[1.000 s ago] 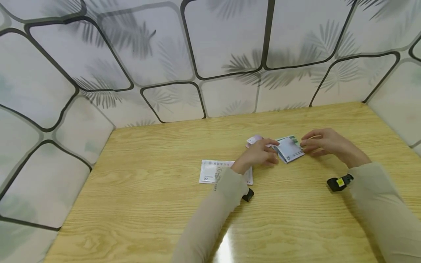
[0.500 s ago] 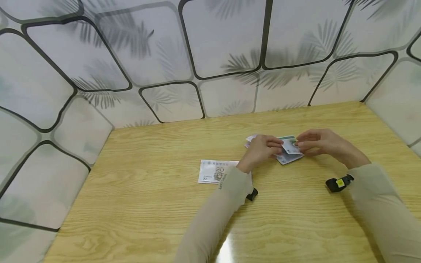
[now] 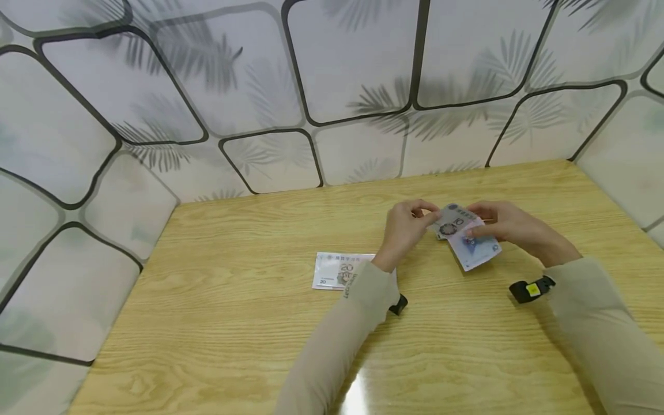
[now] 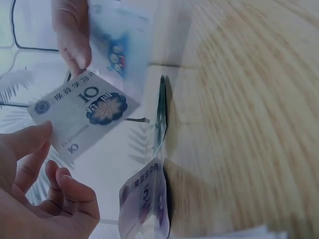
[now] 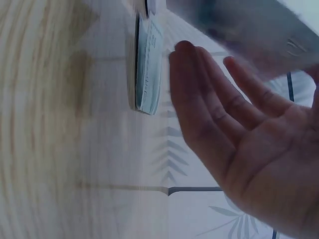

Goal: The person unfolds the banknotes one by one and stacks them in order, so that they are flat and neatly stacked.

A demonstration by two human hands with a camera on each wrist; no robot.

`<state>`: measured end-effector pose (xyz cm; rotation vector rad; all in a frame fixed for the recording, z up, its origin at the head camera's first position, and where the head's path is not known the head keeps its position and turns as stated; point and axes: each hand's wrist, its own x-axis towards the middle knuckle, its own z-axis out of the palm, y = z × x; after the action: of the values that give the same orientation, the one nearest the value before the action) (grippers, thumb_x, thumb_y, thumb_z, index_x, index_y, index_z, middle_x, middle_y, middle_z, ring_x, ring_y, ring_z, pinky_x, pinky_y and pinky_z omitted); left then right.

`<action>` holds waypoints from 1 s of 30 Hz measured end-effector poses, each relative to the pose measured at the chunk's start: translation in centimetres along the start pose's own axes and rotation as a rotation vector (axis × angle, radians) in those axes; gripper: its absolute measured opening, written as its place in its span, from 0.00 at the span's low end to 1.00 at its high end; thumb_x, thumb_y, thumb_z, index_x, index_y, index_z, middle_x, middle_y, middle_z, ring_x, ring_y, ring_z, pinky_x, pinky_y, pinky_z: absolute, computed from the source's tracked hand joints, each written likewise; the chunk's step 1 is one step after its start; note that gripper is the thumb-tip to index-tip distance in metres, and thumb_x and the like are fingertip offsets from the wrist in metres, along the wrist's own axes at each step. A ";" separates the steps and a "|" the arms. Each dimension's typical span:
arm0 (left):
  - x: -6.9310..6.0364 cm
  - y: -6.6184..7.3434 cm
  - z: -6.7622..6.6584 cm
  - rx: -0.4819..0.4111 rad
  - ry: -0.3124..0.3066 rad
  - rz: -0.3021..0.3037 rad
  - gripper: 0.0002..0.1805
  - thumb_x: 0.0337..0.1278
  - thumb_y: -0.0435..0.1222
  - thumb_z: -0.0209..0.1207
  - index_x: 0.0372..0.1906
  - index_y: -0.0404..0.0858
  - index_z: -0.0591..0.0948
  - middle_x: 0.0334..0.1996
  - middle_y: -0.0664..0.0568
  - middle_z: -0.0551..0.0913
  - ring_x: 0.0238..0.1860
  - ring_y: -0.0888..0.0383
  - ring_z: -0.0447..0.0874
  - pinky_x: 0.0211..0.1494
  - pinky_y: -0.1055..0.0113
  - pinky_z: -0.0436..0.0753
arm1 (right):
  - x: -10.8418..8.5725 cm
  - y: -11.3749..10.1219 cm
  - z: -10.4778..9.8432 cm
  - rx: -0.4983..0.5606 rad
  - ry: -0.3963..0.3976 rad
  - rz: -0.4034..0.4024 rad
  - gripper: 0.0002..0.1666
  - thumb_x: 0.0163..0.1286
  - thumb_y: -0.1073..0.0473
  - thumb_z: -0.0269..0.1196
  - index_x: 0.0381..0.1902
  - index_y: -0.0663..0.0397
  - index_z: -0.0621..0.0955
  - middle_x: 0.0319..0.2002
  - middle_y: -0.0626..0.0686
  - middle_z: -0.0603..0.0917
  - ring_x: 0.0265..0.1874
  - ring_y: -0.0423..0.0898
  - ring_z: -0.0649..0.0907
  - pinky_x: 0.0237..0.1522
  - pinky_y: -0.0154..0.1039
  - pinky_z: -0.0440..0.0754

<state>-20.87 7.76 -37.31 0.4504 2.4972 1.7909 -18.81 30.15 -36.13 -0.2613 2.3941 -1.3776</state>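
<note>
Honestly, left hand [image 3: 406, 231] and right hand [image 3: 513, 226] both pinch that 10 note [image 3: 475, 249] toward the table's [image 3: 233, 323] back edge; uneven tugging could tear it.

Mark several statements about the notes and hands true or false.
1. The left hand pinches a grey-white rectangular paper note marked 10. True.
2. The right hand also holds pale-blue printed paper. True.
3. Both hands are holding nothing. False: both hold paper.
4. A white rectangular paper note marked 20 lies on the yellow-brown wooden table. True.
5. That note is fully visible from the head camera. False: the beige fabric left sleeve partly covers it.
</note>
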 end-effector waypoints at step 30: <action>-0.6 -2.2 -5.0 -0.250 0.015 -0.173 0.11 0.69 0.24 0.58 0.53 0.29 0.79 0.41 0.38 0.88 0.35 0.50 0.87 0.42 0.60 0.89 | 0.0 1.0 -0.3 0.477 0.183 -0.079 0.19 0.72 0.75 0.59 0.45 0.42 0.82 0.38 0.45 0.83 0.36 0.41 0.84 0.34 0.38 0.88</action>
<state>-21.72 2.34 -37.82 0.2020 2.2007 2.0027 -18.93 30.82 -36.85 -0.1048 2.1192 -2.0291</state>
